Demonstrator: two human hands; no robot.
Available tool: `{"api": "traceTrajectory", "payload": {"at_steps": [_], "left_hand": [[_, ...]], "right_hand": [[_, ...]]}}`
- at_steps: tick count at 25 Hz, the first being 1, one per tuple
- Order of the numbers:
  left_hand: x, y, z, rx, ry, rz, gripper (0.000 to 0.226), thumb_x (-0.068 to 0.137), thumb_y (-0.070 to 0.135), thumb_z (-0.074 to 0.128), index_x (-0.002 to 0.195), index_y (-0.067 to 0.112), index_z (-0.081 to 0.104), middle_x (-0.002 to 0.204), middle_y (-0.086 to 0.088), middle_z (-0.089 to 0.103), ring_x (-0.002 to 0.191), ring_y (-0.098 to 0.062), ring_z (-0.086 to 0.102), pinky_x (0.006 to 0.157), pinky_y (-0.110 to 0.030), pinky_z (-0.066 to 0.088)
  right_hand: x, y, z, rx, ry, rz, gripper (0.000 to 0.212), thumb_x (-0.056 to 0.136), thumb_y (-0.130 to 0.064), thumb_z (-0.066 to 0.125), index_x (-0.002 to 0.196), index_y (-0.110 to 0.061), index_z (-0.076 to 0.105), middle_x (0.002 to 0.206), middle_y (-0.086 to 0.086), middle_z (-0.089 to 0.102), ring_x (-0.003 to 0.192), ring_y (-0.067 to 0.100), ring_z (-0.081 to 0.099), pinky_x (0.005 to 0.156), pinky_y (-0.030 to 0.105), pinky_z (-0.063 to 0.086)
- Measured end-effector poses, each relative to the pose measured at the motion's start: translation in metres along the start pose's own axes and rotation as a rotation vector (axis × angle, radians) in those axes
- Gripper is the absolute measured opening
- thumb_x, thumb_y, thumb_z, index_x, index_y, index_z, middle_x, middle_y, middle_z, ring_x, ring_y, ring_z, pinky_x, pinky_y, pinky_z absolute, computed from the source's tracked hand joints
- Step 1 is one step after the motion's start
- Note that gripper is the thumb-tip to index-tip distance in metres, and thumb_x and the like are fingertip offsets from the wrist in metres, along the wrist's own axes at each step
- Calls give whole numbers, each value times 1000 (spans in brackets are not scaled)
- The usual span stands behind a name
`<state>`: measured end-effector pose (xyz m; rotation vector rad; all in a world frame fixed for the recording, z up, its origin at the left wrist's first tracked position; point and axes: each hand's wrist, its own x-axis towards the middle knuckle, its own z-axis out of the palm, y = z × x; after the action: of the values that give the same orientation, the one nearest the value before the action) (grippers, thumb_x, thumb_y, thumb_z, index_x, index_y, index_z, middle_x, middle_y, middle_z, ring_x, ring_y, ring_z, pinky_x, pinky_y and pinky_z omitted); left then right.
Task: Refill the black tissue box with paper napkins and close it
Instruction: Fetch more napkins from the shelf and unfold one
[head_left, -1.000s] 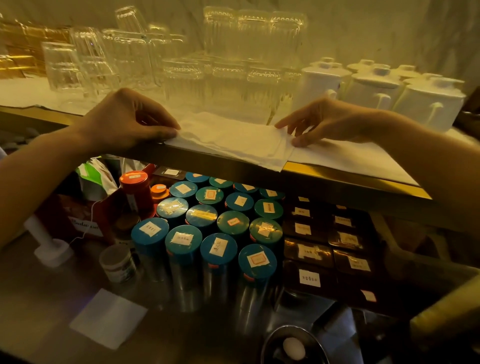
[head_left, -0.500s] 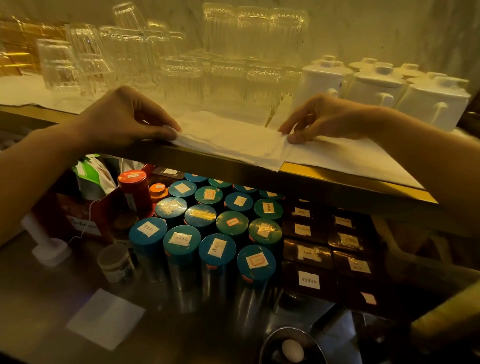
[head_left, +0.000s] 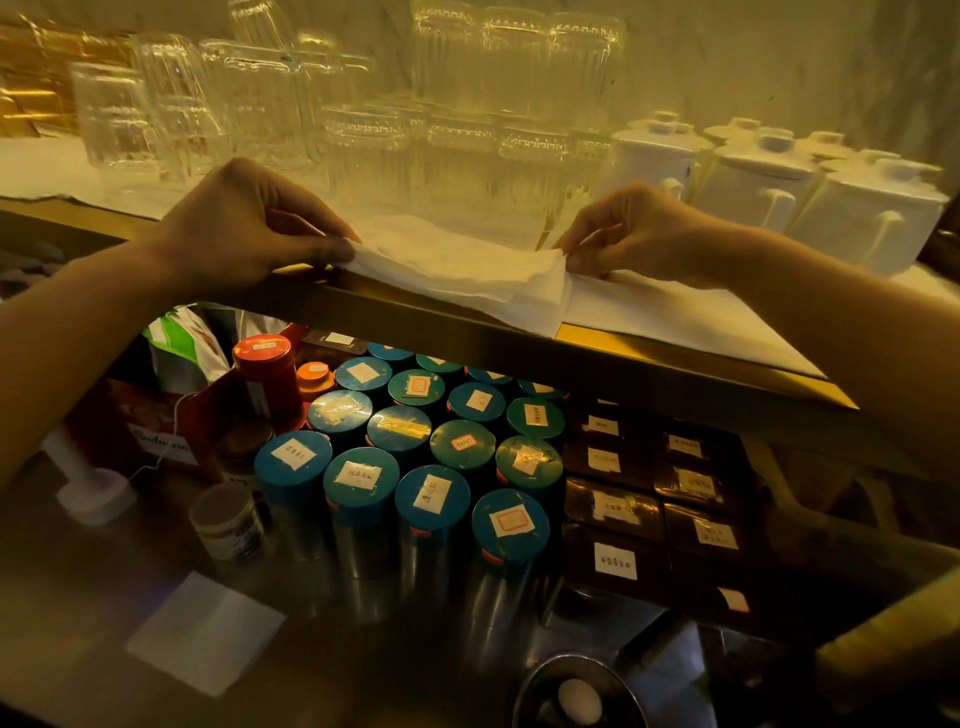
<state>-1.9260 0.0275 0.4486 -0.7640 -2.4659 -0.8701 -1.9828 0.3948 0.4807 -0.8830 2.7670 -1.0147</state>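
While your left hand and right hand each pinch an end of the paper napkins at the front edge of the shelf, lift both ends together, flat, so none slide out. You cannot see the black tissue box here.

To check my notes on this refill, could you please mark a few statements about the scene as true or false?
1. The left hand and right hand each pinch an end of the napkin stack. True.
2. The white lidded mugs stand left of the glasses. False: they stand right of them.
3. A single napkin lies on the lower counter. True.
4. Every canister below has a red lid. False: most lids are teal; one is red.
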Motion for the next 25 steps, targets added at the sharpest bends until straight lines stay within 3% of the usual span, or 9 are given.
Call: {"api": "traceTrajectory", "payload": {"at_steps": [4, 7, 12, 15, 17, 21, 25], "left_hand": [[1, 1, 1, -4, 26, -9, 23, 80, 23, 70, 103, 19, 72, 89, 14, 69, 77, 5, 68, 67, -4, 48], [2, 1, 1, 7, 49, -27, 20, 83, 20, 70, 103, 20, 73, 91, 16, 68, 80, 1, 69, 68, -4, 49], [3, 5, 3, 25, 88, -15, 21, 84, 17, 69, 105, 20, 71, 92, 18, 65, 80, 3, 69, 68, -6, 52], [5, 4, 2, 0, 88, -26, 22, 84, 15, 69, 106, 15, 72, 93, 13, 67, 81, 0, 70, 69, -15, 57], [6, 2, 3, -28, 105, -39, 22, 84, 14, 70, 105, 14, 72, 91, 11, 69, 79, -1, 71, 68, -12, 55], [7, 0, 5, -88, 149, -52, 23, 83, 13, 70, 106, 15, 71, 91, 10, 70, 80, -2, 71, 72, -11, 53], [6, -1, 3, -112, 172, -44, 25, 83, 16, 70, 109, 16, 70, 93, 9, 70, 82, -2, 71, 74, -12, 54]], "right_hand": [[-2, -2, 3, 28, 37, -40, 21, 83, -3, 69, 95, -20, 67, 92, 3, 69, 82, 13, 68, 77, 25, 59], [-1, -2, 6, -4, 35, -67, 31, 84, -6, 68, 111, -22, 67, 96, 4, 69, 84, 15, 67, 78, 24, 58], [1, -4, 11, -54, 45, -35, 19, 86, -7, 67, 95, -23, 72, 99, 7, 70, 79, 9, 65, 73, 22, 58], [4, -5, 13, -86, 58, -22, 16, 87, -8, 66, 99, -18, 72, 98, 11, 70, 85, 20, 65, 79, 31, 57], [4, -7, 14, -97, 97, -22, 15, 87, -10, 67, 99, -17, 71, 97, 11, 69, 84, 19, 65, 78, 33, 57], [1, -11, 16, -6, 206, -78, 12, 87, -7, 65, 96, -15, 69, 91, 4, 67, 77, 16, 70, 72, 29, 61], [-3, -11, 16, 68, 219, -108, 16, 87, -3, 64, 102, -5, 69, 96, 9, 67, 83, 21, 71, 74, 28, 60]]}}
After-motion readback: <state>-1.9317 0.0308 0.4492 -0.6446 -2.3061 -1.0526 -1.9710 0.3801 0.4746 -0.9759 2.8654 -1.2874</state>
